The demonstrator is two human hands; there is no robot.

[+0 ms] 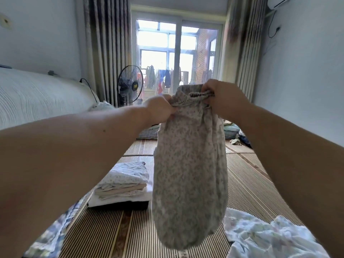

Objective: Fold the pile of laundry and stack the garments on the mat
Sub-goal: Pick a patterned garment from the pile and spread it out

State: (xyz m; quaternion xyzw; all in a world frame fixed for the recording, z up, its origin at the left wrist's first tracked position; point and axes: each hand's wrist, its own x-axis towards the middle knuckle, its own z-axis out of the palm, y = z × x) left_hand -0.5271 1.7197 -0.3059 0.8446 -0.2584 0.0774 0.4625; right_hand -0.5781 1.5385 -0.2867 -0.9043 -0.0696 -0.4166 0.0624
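I hold a grey flower-patterned garment point(189, 172) up in the air by its gathered top edge, and it hangs down in a long bag-like shape. My left hand point(160, 108) pinches the top edge on the left. My right hand point(221, 97) grips the top on the right, by a drawstring. Below, on the striped bamboo mat point(104, 233), a stack of folded light garments point(122, 185) sits to the left of the hanging cloth. A loose pile of pale blue-white laundry point(264, 237) lies at the lower right.
A white padded headboard point(37, 95) runs along the left. A standing fan point(130, 84) is beside the curtains in front of the balcony door. More bundled cloth point(230, 129) lies at the far right of the mat. Blue patterned fabric point(54, 237) lies at the lower left.
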